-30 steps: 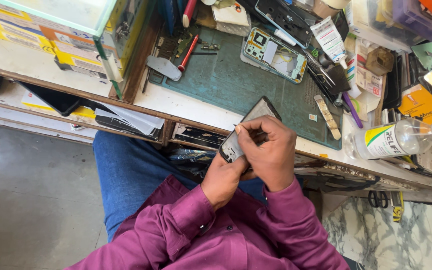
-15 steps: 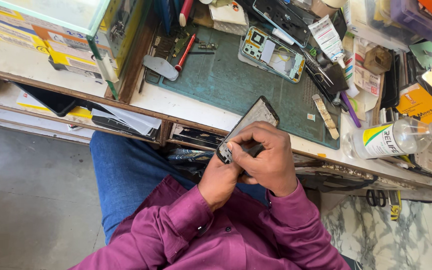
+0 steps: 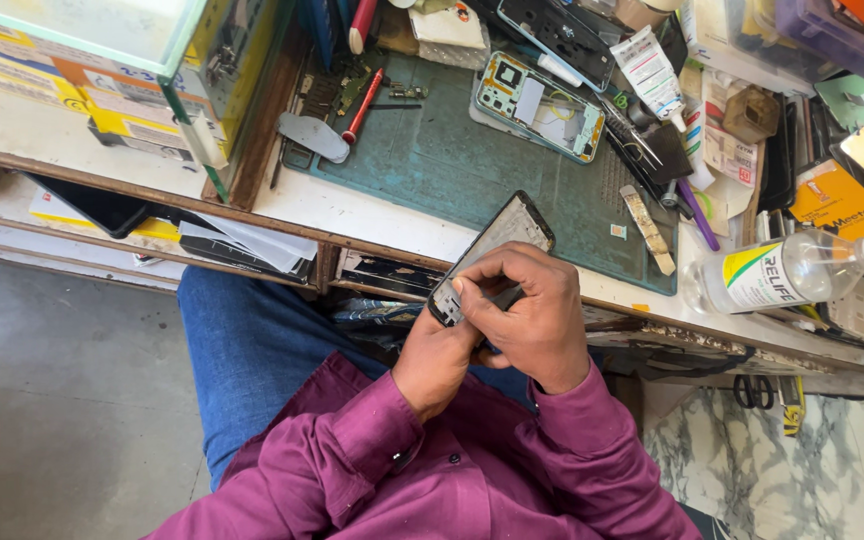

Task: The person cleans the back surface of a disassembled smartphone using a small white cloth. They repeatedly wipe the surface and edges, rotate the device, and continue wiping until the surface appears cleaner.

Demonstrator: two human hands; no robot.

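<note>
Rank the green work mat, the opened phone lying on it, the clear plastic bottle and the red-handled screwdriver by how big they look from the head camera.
1. Green work mat, by far the largest.
2. Clear plastic bottle and opened phone: they look about alike, so no ranking between them.
3. Red-handled screwdriver, the smallest.

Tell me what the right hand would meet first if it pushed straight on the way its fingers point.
Probably the phone frame itself: the right hand fingers point left onto its lower end, which the left hand supports from below. Depth is unclear.
</note>
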